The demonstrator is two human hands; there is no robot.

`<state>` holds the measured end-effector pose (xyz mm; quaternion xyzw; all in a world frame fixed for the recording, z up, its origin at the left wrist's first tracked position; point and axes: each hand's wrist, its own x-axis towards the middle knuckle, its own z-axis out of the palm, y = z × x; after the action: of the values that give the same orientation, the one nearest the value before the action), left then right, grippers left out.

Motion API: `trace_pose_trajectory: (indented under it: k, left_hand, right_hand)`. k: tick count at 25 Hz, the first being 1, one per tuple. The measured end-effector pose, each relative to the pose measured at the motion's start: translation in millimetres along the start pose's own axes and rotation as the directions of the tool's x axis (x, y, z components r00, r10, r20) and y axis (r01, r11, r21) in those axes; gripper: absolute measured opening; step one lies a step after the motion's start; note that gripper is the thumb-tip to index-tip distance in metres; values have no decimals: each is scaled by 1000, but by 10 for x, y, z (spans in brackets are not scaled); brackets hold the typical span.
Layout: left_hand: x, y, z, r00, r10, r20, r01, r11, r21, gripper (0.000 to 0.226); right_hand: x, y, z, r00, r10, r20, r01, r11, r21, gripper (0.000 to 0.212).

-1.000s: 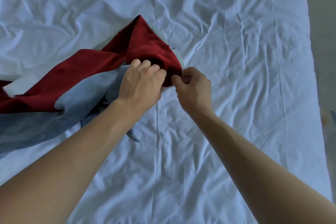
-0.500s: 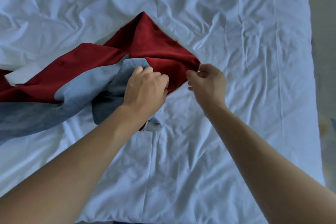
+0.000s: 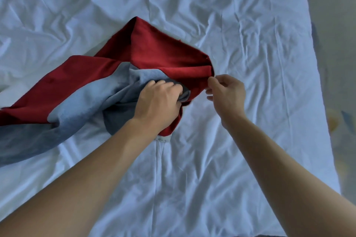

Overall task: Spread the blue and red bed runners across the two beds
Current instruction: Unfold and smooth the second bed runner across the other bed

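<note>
A red and blue bed runner lies bunched on the white bed sheet. Its red part is folded into a peak at the middle, and its blue part trails off to the left edge. My left hand grips a crumpled fold of the blue cloth near the runner's end. My right hand pinches the red corner between thumb and forefinger at the fold's right tip. The runner's far left length is out of view.
The wrinkled white sheet covers nearly all of the view. The bed's right edge runs down the right side, with pale patterned floor beyond it. A seam in the sheet runs down from below the runner.
My right hand has drawn the red corner further to the right, opening the red fold wider. My left hand has shifted slightly right and holds more blue cloth.
</note>
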<state>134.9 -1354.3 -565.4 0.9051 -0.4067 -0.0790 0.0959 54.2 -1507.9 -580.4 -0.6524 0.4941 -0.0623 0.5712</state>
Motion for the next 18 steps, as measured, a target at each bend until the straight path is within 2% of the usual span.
trace_pose_trajectory:
  k: [3,5,6,8,9,11,13,15,18]
  left_hand:
    - [96,-25,8,992,-127,11,125,949,-289,9]
    - [118,-73,-2,990,-138,44,144,920,-365,10]
    - [122,-98,-14,991,-125,52,135,914,-382,10]
    - [103,-157,-40,993,-102,55,115,905,-409,10]
    - [96,-189,-57,994,-95,51,108,905,-412,11]
    - [99,-230,-90,996,-80,32,86,914,-396,11]
    - [104,-202,-103,999,-43,15,46,931,-362,10]
    - [112,-83,-102,1000,-5,-4,4,960,-282,10]
    - [140,217,-27,998,64,21,-61,991,-119,8]
  right_hand:
    - [-73,103,63,986,66,152,-77,995,68,17]
    - [-157,170,200,964,71,257,-93,993,76,18]
    - [-183,193,277,962,73,263,-99,991,87,15]
    - [-201,199,384,981,86,176,-102,992,80,7]
    - [-181,199,398,993,69,97,-71,997,22,5]
    - [-128,196,314,997,-31,-74,17,983,-183,8]
    - [-58,183,50,962,-154,-224,67,933,-354,13]
    - [49,191,-329,921,-260,-292,97,875,-474,18]
    - [214,234,-867,893,-318,-319,86,815,-573,21]
